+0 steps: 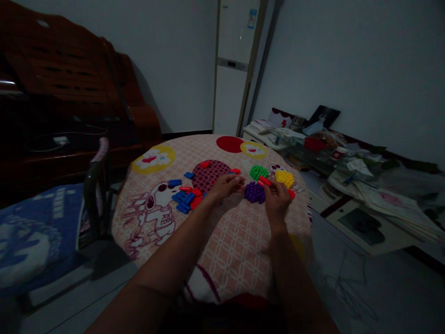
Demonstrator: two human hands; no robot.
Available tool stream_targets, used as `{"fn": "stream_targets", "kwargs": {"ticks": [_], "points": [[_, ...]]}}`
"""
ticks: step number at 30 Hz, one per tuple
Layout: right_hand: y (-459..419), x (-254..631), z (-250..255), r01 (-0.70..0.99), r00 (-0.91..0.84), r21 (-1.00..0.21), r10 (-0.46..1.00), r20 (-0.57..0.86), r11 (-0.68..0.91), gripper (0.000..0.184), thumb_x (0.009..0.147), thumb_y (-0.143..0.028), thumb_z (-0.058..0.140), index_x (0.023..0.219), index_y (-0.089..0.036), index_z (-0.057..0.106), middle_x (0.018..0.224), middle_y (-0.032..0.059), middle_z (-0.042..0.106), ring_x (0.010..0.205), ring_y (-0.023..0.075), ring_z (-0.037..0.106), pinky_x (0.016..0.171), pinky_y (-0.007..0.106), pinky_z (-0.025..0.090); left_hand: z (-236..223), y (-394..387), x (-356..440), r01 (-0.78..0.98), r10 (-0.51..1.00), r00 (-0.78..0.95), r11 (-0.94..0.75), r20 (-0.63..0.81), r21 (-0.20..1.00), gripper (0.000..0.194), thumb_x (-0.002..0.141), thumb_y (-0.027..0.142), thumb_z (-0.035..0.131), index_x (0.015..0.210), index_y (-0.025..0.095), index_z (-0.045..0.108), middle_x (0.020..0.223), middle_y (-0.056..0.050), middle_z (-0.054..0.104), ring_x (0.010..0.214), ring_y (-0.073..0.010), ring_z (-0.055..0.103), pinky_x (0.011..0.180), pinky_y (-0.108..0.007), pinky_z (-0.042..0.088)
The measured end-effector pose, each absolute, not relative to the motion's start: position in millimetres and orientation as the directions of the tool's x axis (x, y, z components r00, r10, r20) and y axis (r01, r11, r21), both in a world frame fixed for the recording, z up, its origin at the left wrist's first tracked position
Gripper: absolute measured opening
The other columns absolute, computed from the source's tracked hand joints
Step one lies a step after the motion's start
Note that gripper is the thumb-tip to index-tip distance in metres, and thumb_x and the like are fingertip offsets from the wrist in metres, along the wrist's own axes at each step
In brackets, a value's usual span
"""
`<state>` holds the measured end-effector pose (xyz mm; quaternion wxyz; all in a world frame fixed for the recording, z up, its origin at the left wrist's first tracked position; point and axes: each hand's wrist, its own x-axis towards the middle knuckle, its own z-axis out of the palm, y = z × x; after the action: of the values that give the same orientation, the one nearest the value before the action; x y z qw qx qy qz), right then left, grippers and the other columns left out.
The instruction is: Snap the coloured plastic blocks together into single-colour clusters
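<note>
The left forearm is stretched diagonally from the lower left, and the left hand (225,185) is held above the middle of the tabletop (239,241), its fingers bent and brought together toward the right; whether anything is gripped there cannot be told. The right forearm is raised more steeply from the lower right. The right hand (278,197) is turned inward, and one red piece (264,181) is pinched in its closed grip, above and near the purple cluster (255,192).

Three knobbly clusters are seen, one of each colour: the purple one nearest, the green cluster (259,173) behind it, and the yellow cluster (284,178) to the right. Two blue pieces (174,183) are set apart from a mixed red and blue pile (187,199), whose pieces overlap too much to be counted. Three places with loose red (205,164) are counted: on the dark checked circle, beyond the left hand, and beside the right hand.
</note>
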<state>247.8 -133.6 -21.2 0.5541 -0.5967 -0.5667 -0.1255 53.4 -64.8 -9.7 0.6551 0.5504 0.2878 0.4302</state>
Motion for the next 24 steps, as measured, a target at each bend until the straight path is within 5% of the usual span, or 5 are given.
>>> {"fn": "stream_targets", "kwargs": {"ticks": [3, 7, 18, 24], "points": [[-145.2, 294.8, -22.9, 0.808, 0.505, -0.589, 0.543, 0.671, -0.024, 0.019, 0.081, -0.026, 0.058, 0.091, -0.016, 0.07, 0.082, 0.0077, 0.069, 0.072, 0.0201, 0.06, 0.073, 0.031, 0.049, -9.0, -62.2, 47.1, -0.236, 0.899, 0.427, 0.004, 0.1, 0.972, 0.036, 0.079, 0.043, 0.077, 0.098, 0.012, 0.071, 0.096, -0.01, 0.075, 0.079, -0.0157, 0.07, 0.07, -0.026, 0.054], [-154.8, 338.2, -35.0, 0.813, 0.562, -0.515, 0.596, 0.573, -0.272, 0.024, 0.075, -0.019, 0.053, 0.09, -0.015, 0.072, 0.082, 0.0103, 0.071, 0.077, 0.0228, 0.061, 0.078, 0.033, 0.045, -8.2, -61.3, 44.1, -0.219, 0.889, 0.443, -0.016, 0.114, 0.976, 0.033, 0.076, 0.038, 0.078, 0.098, 0.013, 0.074, 0.089, -0.008, 0.075, 0.074, -0.0152, 0.07, 0.059, -0.021, 0.049], [-167.3, 348.6, -52.4, 0.731, 0.648, -0.612, 0.589, 0.483, -0.303, 0.031, 0.075, -0.036, 0.065, 0.09, -0.011, 0.077, 0.083, 0.0152, 0.076, 0.076, 0.0247, 0.066, 0.075, 0.033, 0.048, -13.9, -55.9, 42.6, -0.189, 0.894, 0.441, 0.011, 0.075, 0.982, 0.028, 0.078, 0.032, 0.076, 0.099, 0.013, 0.073, 0.08, -0.007, 0.074, 0.068, -0.0144, 0.068, 0.059, -0.022, 0.048], [-171.9, 339.5, -50.0, 0.788, 0.611, -0.392, 0.686, 0.395, -0.475, 0.029, 0.079, -0.04, 0.069, 0.086, -0.013, 0.08, 0.087, 0.0196, 0.077, 0.076, 0.0249, 0.066, 0.071, 0.033, 0.044, -14.6, -56.6, 43.2, -0.191, 0.896, 0.44, 0.029, 0.059, 0.981, 0.025, 0.079, 0.028, 0.074, 0.098, 0.013, 0.073, 0.083, -0.008, 0.075, 0.068, -0.0141, 0.068, 0.059, -0.022, 0.048]]}}
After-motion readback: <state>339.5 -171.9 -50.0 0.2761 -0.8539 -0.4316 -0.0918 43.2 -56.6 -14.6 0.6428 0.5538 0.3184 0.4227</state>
